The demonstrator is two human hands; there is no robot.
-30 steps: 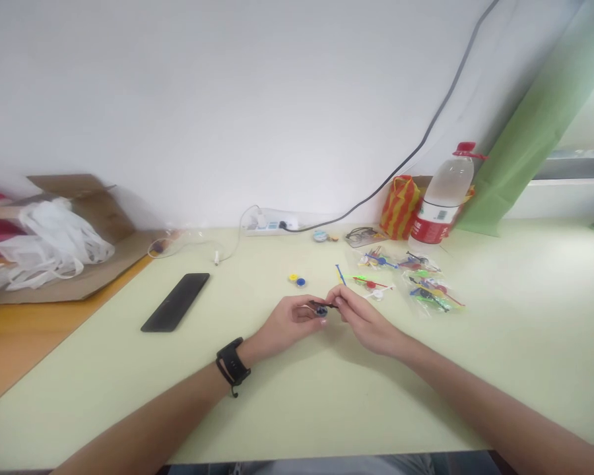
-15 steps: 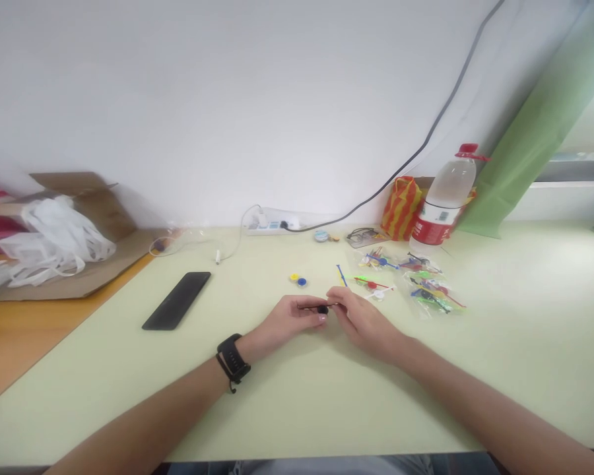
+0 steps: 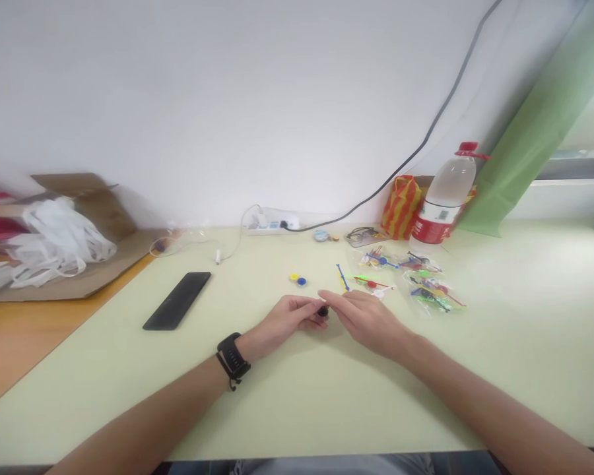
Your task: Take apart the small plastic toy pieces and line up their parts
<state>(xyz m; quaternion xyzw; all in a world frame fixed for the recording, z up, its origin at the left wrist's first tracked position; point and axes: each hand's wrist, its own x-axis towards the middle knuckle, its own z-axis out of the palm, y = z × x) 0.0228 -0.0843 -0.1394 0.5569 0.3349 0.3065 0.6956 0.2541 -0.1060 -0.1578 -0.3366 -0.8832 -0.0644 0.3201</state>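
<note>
Head view: your small dark piece [image 3: 323,311] sits between your two hands, above the pale green table [image 3: 257,409], on the near side of the yellow disc [image 3: 294,278] and blue disc [image 3: 301,282]. Your left hand [image 3: 281,323] pinches it from the left, thumb over the top and fingers beneath. Your right hand [image 3: 369,323] comes in from the right with its forefinger stretched over the piece; whether those fingers grip anything, you cannot tell from here.

Expect it to be very light and stiff, probably hard plastic, with a smooth surface that could slip under a fingertip. The round part looks sturdy enough for a firm pinch at its rim; any slender part would likely bend or snap first, so keep sideways force off it.

Compared with half a second ago, your left thumb has moved from the near side of the piece to over its top, and your right forefinger now reaches farther left across it. The thin dark bar that showed between your hands is now out of sight. Both discs and the loose coloured arrows [image 3: 371,285] lie where they did.
</note>
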